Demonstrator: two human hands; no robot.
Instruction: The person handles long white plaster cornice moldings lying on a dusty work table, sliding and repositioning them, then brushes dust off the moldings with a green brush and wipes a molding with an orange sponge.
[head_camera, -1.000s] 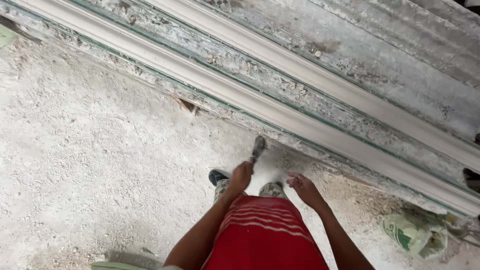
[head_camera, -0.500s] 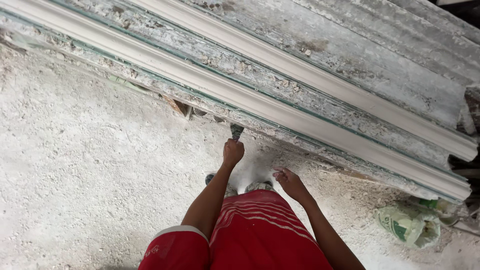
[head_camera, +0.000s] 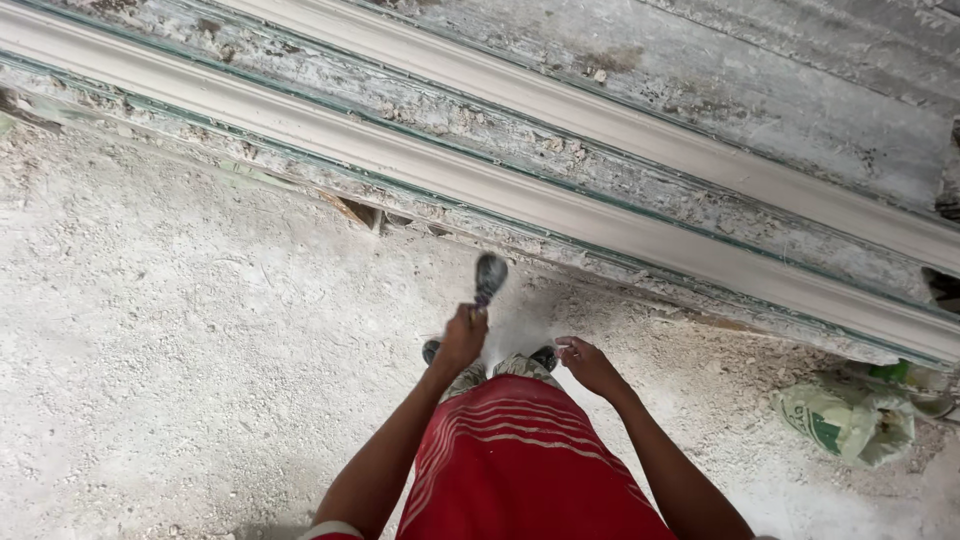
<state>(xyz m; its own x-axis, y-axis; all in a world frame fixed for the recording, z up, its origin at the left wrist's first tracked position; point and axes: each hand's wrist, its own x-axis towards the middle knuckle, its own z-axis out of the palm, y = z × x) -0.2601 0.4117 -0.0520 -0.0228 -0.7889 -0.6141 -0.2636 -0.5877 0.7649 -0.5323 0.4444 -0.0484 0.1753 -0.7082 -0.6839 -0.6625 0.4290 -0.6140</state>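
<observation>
Two bare hands show at the bottom of the head view, above a red striped garment (head_camera: 520, 460) and two dark shoes (head_camera: 545, 357) on the dusty white floor (head_camera: 180, 350). The left hand (head_camera: 462, 335) has its fingers closed tight around the handle of a small dark tool (head_camera: 489, 276), which is blurred; its head points up towards the long plaster mouldings (head_camera: 480, 185) that run aslant across the floor from the upper left corner to the right edge. The tool's head is just short of the nearest moulding, over the floor, and whether it touches anything cannot be told. The right hand (head_camera: 590, 365) holds nothing; its fingers are loosely curled and half open, hanging near the right shoe. A crumpled green and white bag (head_camera: 845, 420) lies on the floor by the right edge, beside the lower end of the nearest moulding, well apart from both hands.
</observation>
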